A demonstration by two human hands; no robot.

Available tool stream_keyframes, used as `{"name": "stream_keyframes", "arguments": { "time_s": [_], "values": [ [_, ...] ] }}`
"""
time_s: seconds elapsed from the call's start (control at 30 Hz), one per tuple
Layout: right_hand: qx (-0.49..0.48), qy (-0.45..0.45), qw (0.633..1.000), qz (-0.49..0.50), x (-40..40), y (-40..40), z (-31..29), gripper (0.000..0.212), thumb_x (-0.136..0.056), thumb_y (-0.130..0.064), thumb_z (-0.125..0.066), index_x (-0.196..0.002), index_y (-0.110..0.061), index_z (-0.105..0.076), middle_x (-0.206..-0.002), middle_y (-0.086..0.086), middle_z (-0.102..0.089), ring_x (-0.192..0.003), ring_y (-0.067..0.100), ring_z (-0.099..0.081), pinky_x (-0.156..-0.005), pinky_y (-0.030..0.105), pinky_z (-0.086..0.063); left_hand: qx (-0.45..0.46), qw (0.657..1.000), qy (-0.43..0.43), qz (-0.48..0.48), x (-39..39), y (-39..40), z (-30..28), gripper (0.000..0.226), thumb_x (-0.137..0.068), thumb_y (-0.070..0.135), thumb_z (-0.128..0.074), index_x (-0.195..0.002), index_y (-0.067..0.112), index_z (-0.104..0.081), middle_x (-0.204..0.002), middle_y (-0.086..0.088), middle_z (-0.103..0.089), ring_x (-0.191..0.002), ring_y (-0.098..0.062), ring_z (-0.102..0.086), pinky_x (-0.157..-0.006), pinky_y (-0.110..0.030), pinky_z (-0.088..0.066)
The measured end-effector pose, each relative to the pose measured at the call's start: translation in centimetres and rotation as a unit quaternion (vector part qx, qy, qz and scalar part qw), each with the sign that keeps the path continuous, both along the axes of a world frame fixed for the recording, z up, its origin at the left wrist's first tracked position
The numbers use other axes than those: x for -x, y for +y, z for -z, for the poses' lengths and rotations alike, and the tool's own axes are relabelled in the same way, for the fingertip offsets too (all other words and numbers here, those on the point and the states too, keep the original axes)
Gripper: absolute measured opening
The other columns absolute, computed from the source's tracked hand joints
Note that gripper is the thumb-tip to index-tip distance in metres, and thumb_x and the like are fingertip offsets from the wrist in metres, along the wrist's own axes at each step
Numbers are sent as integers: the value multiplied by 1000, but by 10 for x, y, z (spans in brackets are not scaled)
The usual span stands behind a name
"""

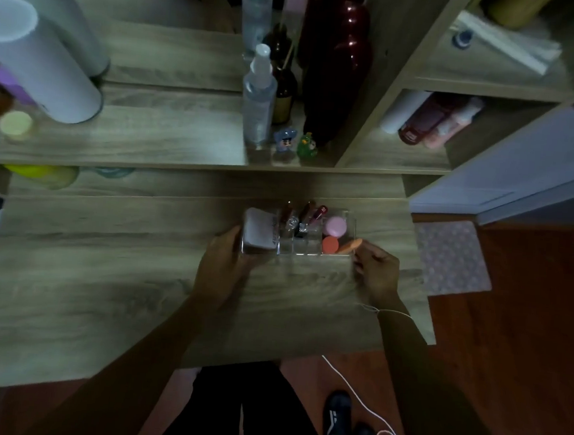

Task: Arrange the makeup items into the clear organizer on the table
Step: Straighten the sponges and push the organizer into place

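Organizer (350, 219) sits mid worktop (101, 288), nearly full. Left hand (227, 264) steadies its left end, fingers curled on the wall; right hand (376, 269) fingers pinch an orange puff (351, 247) at the right end. Next: seat puff inside.

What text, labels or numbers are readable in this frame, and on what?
None legible.
White case in the clear organizer: dark print along its right edge, too blurred.
Red-capped tube: a pale mark, unreadable.
Dark red bottle on the shelf: pale mark near its base, too blurred.
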State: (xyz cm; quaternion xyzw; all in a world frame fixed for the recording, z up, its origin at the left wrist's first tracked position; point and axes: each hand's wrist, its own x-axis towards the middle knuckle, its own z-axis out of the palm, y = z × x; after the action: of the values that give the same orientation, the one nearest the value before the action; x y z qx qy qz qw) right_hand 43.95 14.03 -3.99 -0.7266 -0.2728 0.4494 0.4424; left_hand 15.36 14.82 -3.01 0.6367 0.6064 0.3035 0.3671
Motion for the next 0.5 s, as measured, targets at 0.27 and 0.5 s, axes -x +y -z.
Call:
{"name": "stream_keyframes", "arguments": {
  "time_s": [0.27,0.5],
  "values": [
    [-7,-65,998,-5,-29,19,2,17,-92,-14,-61,-97,-1,-71,-75,0,-66,-72,11,-60,-66,23,-47,-15,987,161,7,-29,12,14,53,-85,48,-60,-121,9,-55,-117,-14,-61,-112,-33,-50,-94,-48,-38],
    [13,-119,993,-14,-47,31,12,18,-91,-22,-62,-95,-9,-73,-89,6,-73,-82,12,-66,-75,28,-50,-18,981,191,5,-45,25,16,55,-84,43,-63,-127,10,-53,-123,-15,-60,-118,-33,-48,-102,-50,-31]
  ]
}}
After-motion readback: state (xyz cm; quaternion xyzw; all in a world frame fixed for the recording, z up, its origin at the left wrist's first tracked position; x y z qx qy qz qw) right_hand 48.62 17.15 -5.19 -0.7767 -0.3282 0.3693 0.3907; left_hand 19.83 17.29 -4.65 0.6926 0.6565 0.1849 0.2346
